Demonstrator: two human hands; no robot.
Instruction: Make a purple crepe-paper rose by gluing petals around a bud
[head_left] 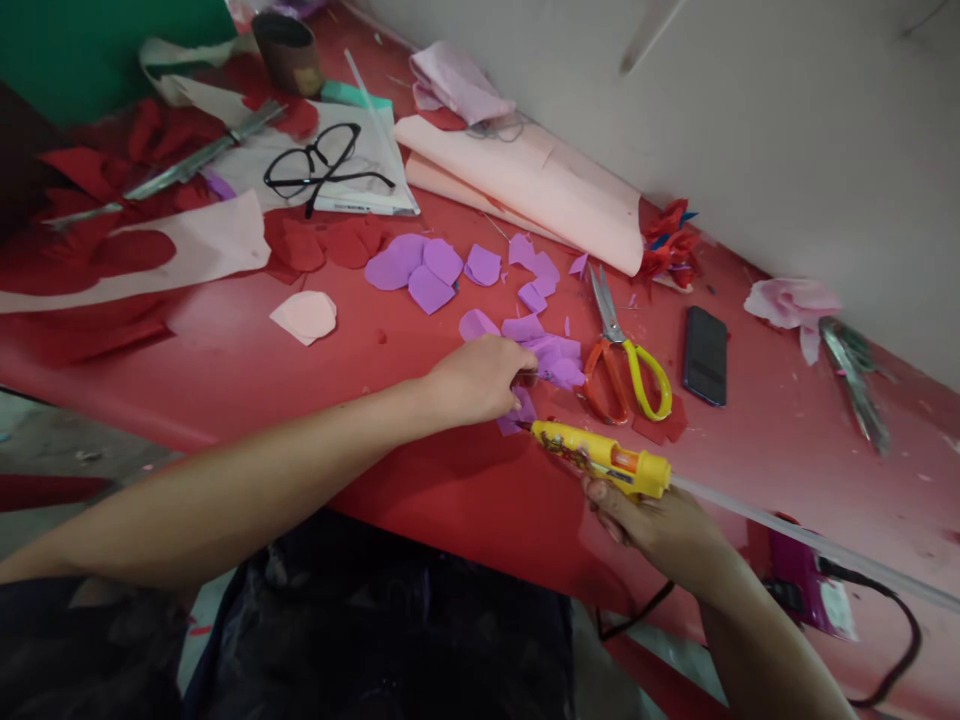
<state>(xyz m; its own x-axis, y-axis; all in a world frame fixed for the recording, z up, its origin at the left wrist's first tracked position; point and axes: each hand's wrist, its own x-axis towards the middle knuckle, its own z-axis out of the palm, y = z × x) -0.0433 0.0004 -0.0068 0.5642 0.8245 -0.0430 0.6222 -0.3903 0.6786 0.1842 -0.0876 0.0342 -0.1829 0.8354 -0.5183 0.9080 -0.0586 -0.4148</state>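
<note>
The right hand (656,520) was closed around the yellow glue gun (609,460), whose long body pointed left with its tip just beside the purple paper petal (523,408) that the left hand (474,380) pinched on the red table (337,370), near the scissors (626,365).

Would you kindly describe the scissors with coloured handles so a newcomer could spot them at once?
Look at the red table, just beyond the yellow hot-glue gun in the right hand. Between the purple paper petals and the black phone lie the scissors. Only they have one orange and one yellow plastic handle.
</note>
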